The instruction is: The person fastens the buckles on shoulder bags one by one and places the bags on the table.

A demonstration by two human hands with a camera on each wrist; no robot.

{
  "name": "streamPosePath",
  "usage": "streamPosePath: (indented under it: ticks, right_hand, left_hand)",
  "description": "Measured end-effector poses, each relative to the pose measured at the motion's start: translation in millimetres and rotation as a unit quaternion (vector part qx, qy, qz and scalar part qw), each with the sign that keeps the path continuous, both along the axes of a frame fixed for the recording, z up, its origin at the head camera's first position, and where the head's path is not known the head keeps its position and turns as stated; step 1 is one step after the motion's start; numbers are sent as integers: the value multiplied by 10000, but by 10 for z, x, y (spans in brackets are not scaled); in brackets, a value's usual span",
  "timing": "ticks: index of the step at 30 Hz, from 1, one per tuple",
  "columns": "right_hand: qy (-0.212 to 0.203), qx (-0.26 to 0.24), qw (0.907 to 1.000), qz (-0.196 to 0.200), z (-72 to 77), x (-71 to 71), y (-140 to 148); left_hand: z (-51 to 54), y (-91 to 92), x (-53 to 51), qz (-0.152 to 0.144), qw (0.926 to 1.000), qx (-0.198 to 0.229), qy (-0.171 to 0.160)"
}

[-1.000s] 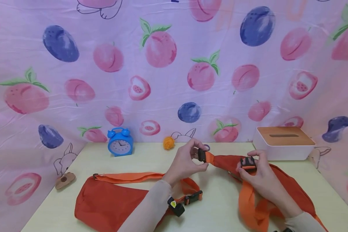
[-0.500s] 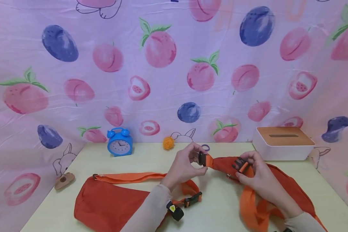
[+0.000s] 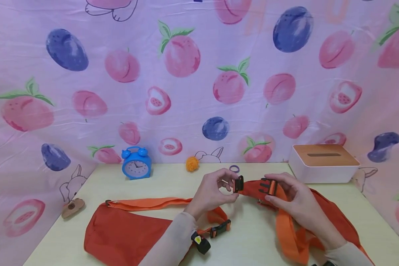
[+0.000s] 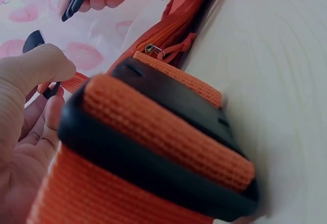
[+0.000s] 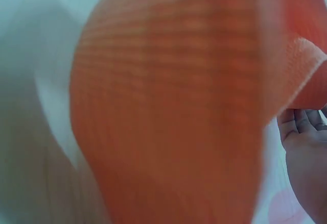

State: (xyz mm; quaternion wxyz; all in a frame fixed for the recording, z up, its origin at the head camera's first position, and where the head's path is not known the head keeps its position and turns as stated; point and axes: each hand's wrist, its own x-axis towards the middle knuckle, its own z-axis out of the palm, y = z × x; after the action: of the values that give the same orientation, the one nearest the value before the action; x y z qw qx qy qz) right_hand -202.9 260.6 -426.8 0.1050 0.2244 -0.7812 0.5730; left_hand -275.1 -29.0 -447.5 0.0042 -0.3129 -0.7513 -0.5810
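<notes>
My left hand (image 3: pixel 216 192) pinches a black socket buckle half (image 3: pixel 238 184) between thumb and fingers. Facing it across a small gap is the pronged buckle half (image 3: pixel 268 187), held by my right hand (image 3: pixel 296 201), prongs pointing left. Orange webbing strap (image 3: pixel 284 236) hangs from the right hand in a loop. Both buckle halves belong to a red sling bag (image 3: pixel 340 214) on the right. In the left wrist view, a black buckle with orange webbing (image 4: pixel 168 127) fills the foreground. Blurred strap (image 5: pixel 168 106) covers most of the right wrist view.
A second red bag (image 3: pixel 126 236) lies at left under my left forearm, its buckle (image 3: pixel 221 229) fastened. Along the back stand a blue alarm clock (image 3: pixel 136 164), an orange pompom (image 3: pixel 192 163), a purple ring (image 3: pixel 234 169) and a tissue box (image 3: pixel 324 164). A brown wooden piece (image 3: pixel 73 208) sits at left.
My right hand has turned the pronged half so its prongs point left, and brought it nearer the socket half. The left hand has turned the socket half to face right.
</notes>
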Motion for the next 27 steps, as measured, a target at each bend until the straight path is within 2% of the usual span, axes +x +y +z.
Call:
streamPosePath:
  ticks: [5,10,18,27]
  right_hand:
    - [-72,68,10000,-10,-26,11,-36]
    - [149,120,9998,-45,-61,-2,-70]
    - [267,100,9996,-53,-106,-18,-93]
    - [317,264,9991,53,-131,2,-127]
  left_hand:
    - [6,2,13,10,9999,-94,112]
    - [-1,7,18,-134,9997,-86,210]
    - [-16,23,1,-267,9978,-82,595]
    - [-15,38,11,-390,9976,-110,569]
